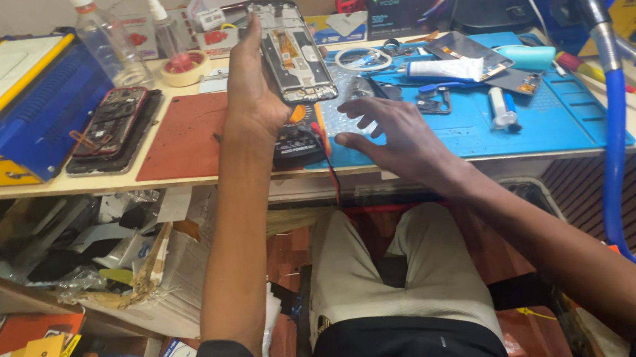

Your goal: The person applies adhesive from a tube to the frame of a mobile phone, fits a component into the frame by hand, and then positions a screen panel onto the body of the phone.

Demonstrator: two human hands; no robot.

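While gripping an opened smartphone frame (pixel 290 50) by its left edge, left hand (pixel 250 90) raised above the bench, thumb and fingers clamped round the side, exposed inner boards turned toward the eyes, probably for inspection. Held upright and slightly tilted, clear of the surface, far of the black multimeter (pixel 295 139) lying beneath the wrist. Right hand (pixel 393 134) spread wide, fingers fanned and empty, hovering over or lightly touching the near left corner of the blue silicone work mat (pixel 567 122); contact cannot be told. Just beyond the fingertips, small dark parts and a coiled white ring. Farther right on the mat, a white tube (pixel 445 70) and a teal cylinder (pixel 525 57). Left of the raised phone, a red-brown pad (pixel 181 134), then another dismantled phone (pixel 110 122) beside a blue and yellow separator machine (pixel 2 103). Far right, a blue hose (pixel 615 160) looping down off the bench.
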